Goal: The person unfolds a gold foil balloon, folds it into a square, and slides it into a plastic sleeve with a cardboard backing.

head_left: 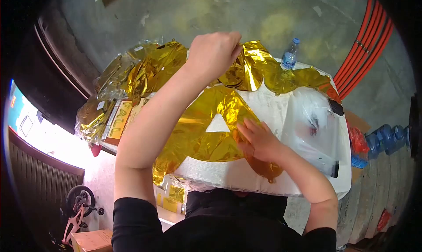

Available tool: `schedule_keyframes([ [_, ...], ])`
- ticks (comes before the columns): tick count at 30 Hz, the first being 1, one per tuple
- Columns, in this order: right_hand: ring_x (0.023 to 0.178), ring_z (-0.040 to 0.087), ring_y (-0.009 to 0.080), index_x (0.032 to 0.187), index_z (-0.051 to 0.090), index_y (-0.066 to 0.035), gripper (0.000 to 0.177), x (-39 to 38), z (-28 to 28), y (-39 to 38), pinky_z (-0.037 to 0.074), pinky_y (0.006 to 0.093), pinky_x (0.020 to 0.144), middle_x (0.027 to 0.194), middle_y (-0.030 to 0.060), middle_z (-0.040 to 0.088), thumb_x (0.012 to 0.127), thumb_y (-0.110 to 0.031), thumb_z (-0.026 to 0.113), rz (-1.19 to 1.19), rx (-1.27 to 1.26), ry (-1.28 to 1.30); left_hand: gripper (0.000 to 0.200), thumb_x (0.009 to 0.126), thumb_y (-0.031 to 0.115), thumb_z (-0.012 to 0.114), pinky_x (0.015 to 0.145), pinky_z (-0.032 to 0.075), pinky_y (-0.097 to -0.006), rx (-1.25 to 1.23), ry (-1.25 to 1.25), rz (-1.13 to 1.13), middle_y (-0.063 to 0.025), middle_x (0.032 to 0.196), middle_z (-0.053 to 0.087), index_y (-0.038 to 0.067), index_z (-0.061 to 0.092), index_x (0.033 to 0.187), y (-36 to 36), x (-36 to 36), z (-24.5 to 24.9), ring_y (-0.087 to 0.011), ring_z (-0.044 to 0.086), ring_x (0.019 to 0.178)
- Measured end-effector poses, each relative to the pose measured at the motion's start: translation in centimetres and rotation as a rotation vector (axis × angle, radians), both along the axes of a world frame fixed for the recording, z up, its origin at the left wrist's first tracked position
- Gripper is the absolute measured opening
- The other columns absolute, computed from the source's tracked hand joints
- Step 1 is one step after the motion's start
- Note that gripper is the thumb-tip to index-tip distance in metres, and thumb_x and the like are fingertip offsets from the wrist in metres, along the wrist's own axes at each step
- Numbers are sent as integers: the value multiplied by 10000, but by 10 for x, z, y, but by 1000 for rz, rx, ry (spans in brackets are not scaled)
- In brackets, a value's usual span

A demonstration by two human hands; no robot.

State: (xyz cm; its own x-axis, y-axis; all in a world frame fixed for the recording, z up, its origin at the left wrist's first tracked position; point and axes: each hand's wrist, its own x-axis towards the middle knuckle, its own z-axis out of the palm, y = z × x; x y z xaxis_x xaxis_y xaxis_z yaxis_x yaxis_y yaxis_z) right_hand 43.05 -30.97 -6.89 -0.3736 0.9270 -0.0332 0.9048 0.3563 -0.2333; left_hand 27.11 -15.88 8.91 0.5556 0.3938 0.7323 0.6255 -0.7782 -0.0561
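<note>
A flat gold foil letter-A balloon (189, 131), with a white triangle showing through its middle, lies on the white-covered table. My right hand (260, 142) rests over the letter's right leg, fingers stretched out and slightly blurred. Raised above the far side of the table, my left hand (215, 52) is closed with its knuckles up. Its fingertips are turned away, so I cannot make out what they hold. Crumpled gold foil (252, 72) lies right beside and below that hand.
More gold foil balloons (165, 61) and clear plastic packets (116, 74) pile at the far left, near a printed box (121, 122). A water bottle (290, 54) stands at the back edge. A clear plastic bag (312, 129) lies on the right. Red pipes (365, 45) run beyond the table.
</note>
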Motion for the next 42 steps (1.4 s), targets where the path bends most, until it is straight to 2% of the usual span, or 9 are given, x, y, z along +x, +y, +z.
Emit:
schedule_keyframes([
  [11, 1172, 503, 240, 1398, 341, -73, 549, -6, -27, 166, 429, 345, 968, 1321, 172, 467, 923, -280, 526, -186, 15, 588, 137, 832, 213, 642, 534, 488, -384, -49, 16, -71, -86, 707, 626, 86, 591, 827, -29, -20, -23, -291, 617, 619],
  [13, 1099, 526, 184, 1398, 337, -111, 507, 2, -72, 229, 463, 316, 917, 1237, 104, 524, 933, -218, 508, 192, 176, 1254, 143, 834, 218, 645, 532, 485, -378, -49, -8, -69, -88, 697, 620, 85, 593, 827, -31, -30, -25, -286, 613, 609],
  [18, 1206, 503, 300, 1388, 322, -18, 706, 24, 23, 190, 397, 352, 1001, 1273, 199, 537, 801, -176, 681, -394, 210, 744, 180, 836, 234, 625, 534, 481, -406, -117, -68, 17, -111, 671, 611, 63, 581, 796, -16, -64, -24, -298, 616, 608],
  [26, 1193, 497, 330, 1293, 501, -75, 445, 21, -44, 251, 397, 385, 995, 1302, 164, 529, 872, -210, 542, -64, 122, 677, 184, 820, 232, 661, 520, 451, -350, -565, -226, 11, -114, 588, 584, 51, 629, 836, 6, -65, -34, -257, 585, 533],
  [27, 994, 549, 140, 1216, 543, -97, 347, 11, -54, 253, 470, 329, 839, 1121, 41, 575, 892, -209, 600, -86, 150, 850, 188, 817, 232, 665, 517, 448, -338, -579, -235, -47, -109, 579, 578, 49, 631, 841, 4, -64, -33, -251, 580, 524],
  [28, 994, 549, 140, 1216, 543, -97, 347, 12, -57, 254, 470, 329, 839, 1121, 41, 575, 892, -209, 600, -86, 146, 852, 188, 817, 232, 665, 517, 448, -338, -583, -233, -44, -109, 579, 578, 49, 631, 841, 1, -62, -31, -251, 580, 524],
  [34, 1165, 515, 210, 1330, 480, -98, 478, 22, -39, 253, 407, 358, 968, 1307, 94, 533, 900, -280, 583, -309, 487, 291, 169, 843, 186, 666, 510, 435, -250, -577, -391, -245, -41, 612, 596, 22, 625, 842, 13, -69, -3, -79, 579, 552],
  [36, 1263, 441, 299, 1335, 457, -69, 574, 30, -28, 259, 344, 370, 1034, 1356, 149, 482, 837, -292, 636, -249, 359, 661, 184, 834, 189, 683, 524, 424, -218, -516, -442, -229, -4, 616, 588, 14, 626, 836, 13, -76, 12, -46, 545, 577],
  [42, 1262, 403, 348, 1304, 396, 40, 672, 44, -8, 257, 319, 378, 1043, 1342, 230, 442, 781, -270, 681, -146, 560, 543, 90, 863, 87, 665, 599, 442, -180, -496, -563, -341, 1, 755, 648, 0, 653, 881, -11, -100, 24, -34, 564, 670],
])
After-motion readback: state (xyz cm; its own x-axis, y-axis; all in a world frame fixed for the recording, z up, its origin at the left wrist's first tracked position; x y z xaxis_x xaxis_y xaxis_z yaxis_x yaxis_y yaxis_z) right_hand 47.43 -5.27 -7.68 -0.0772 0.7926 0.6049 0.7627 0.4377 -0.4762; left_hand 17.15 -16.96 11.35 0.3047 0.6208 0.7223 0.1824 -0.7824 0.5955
